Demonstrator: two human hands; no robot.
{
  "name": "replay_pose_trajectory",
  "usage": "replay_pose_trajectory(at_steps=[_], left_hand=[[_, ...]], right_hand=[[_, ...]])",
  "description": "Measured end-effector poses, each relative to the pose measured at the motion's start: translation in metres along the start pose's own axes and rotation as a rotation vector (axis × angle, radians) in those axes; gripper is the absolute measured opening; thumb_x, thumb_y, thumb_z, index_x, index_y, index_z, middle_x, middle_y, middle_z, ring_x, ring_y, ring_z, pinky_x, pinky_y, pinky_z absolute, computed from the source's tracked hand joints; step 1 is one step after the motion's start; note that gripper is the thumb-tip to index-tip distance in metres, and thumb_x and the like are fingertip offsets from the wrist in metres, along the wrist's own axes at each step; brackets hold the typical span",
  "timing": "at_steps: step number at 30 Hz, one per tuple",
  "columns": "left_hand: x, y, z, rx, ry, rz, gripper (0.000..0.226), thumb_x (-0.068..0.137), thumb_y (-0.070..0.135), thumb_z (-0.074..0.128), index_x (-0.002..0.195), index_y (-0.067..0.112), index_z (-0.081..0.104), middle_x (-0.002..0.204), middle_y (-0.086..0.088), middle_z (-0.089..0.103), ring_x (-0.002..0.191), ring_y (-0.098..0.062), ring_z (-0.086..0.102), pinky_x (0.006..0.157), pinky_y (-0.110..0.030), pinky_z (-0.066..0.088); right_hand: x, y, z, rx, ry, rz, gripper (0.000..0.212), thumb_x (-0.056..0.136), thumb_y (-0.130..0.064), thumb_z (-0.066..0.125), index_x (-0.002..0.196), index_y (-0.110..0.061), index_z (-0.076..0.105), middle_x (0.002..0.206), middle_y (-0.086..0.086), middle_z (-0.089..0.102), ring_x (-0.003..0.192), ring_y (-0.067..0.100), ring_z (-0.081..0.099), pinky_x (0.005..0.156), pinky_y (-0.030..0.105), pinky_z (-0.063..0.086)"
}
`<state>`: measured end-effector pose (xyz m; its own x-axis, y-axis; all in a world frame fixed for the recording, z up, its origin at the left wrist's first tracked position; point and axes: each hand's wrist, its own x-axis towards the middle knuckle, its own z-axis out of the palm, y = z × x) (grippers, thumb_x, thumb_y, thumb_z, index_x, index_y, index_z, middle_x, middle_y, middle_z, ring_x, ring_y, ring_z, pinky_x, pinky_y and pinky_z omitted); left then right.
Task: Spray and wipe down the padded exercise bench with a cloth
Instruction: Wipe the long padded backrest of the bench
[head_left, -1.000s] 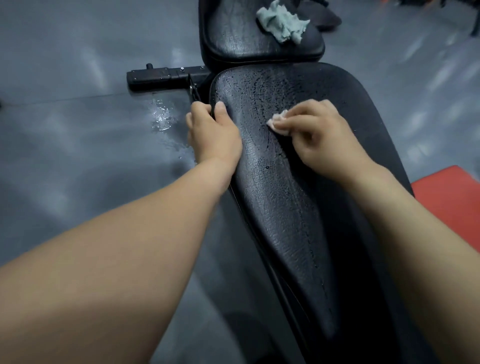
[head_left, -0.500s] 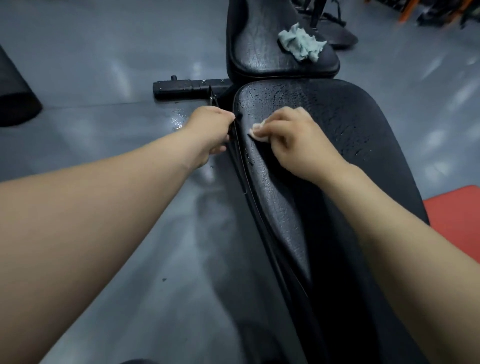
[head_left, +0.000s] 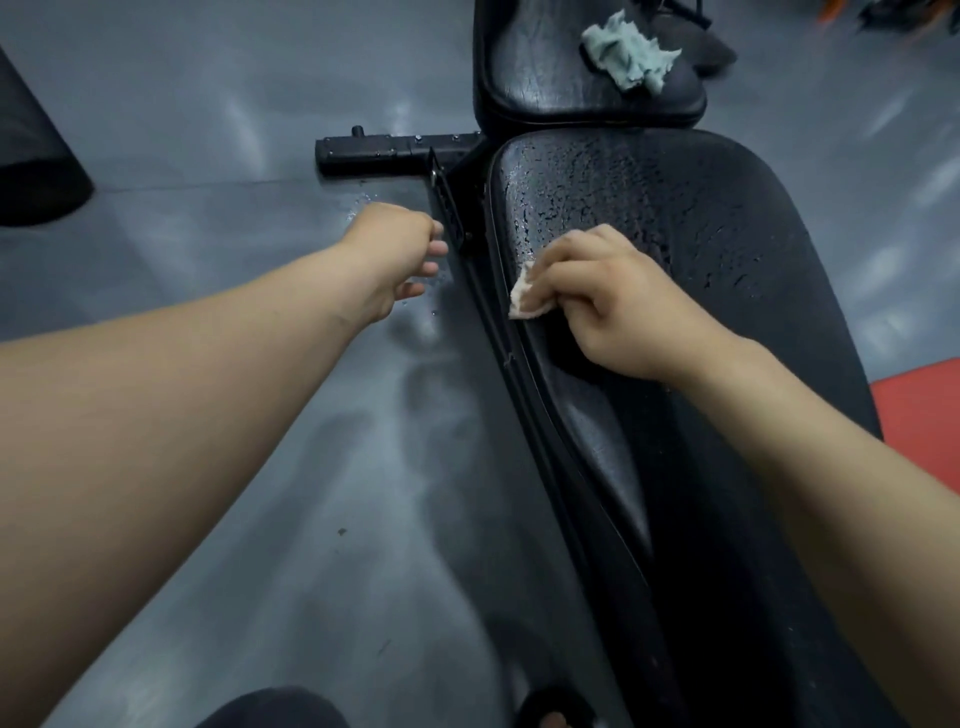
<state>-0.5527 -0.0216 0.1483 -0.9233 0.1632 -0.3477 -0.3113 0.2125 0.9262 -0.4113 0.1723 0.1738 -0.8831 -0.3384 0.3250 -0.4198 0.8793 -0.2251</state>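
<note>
Bench pad (head_left: 675, 234) runs lengthwise before the person, wet with spray beads at its far end. The right hand (head_left: 613, 301) pinches a small pale cloth (head_left: 524, 299) against the pad's left edge, seemingly to mop them. The left hand (head_left: 389, 254) hangs beside the frame (head_left: 389, 153), fingers loosely curled, empty. A crumpled rag (head_left: 626, 52) lies on the seat pad (head_left: 535, 78), and glossy grey floor (head_left: 208, 130) lies around.

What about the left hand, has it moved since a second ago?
Yes. The left hand has come off the left edge of the bench pad, where it rested, and now hangs beside it over the grey floor.
</note>
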Motion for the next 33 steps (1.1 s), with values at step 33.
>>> replay_pose_trajectory(at_steps=[33], left_hand=[[-0.030, -0.008, 0.127, 0.589, 0.552, 0.585, 0.033, 0.098, 0.028, 0.047, 0.128, 0.015, 0.052, 0.143, -0.006, 0.044, 0.133, -0.030, 0.038, 0.101, -0.043, 0.038]], right_hand=[[-0.022, 0.076, 0.002, -0.102, 0.338, 0.411, 0.032, 0.097, -0.020, 0.051, 0.114, -0.025, 0.078, 0.114, -0.003, 0.068, 0.098, 0.032, 0.060, 0.089, 0.034, 0.046]])
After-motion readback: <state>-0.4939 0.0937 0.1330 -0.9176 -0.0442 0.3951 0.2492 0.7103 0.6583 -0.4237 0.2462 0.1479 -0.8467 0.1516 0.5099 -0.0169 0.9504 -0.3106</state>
